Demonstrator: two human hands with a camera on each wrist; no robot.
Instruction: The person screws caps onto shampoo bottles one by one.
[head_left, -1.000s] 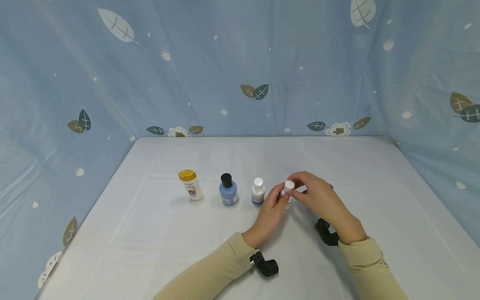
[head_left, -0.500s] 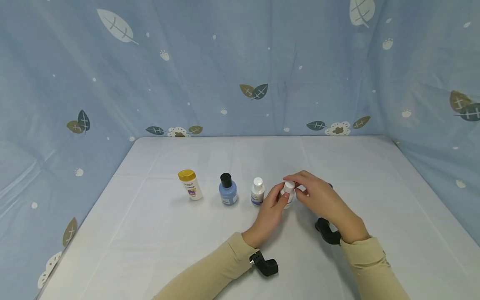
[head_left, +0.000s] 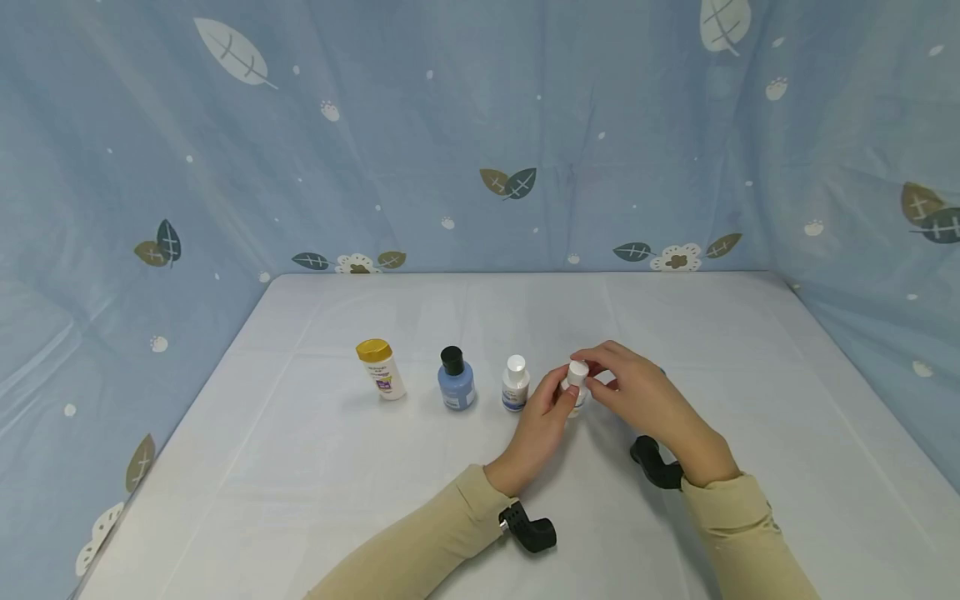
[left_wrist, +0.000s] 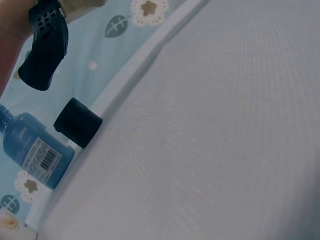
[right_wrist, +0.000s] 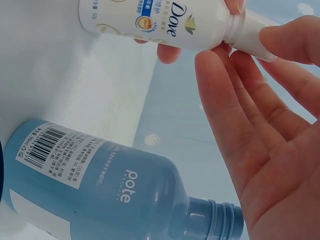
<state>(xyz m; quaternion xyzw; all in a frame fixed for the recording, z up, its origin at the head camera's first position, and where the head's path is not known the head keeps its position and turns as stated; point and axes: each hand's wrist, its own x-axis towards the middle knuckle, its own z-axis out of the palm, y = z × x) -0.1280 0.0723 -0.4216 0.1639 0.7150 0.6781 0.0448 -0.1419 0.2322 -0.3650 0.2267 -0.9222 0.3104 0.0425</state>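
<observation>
My left hand grips a small white Dove bottle by its body and holds it upright on the table. From the right, my right hand pinches its white cap between thumb and fingers. Close beside the hands, in the right wrist view, stands a blue bottle with a bare threaded neck. In the left wrist view a black cap lies by this same blue bottle. The head view hides most of that bottle behind my right hand.
Left of the hands stand a white bottle with a white cap, a blue bottle with a black cap, and a white bottle with a gold cap. A white cloth covers the table; a blue patterned curtain surrounds it.
My right fingers have shifted slightly around the white cap, the thumb moving off its front and back toward it. My left hand and the other bottles have stayed in place.
</observation>
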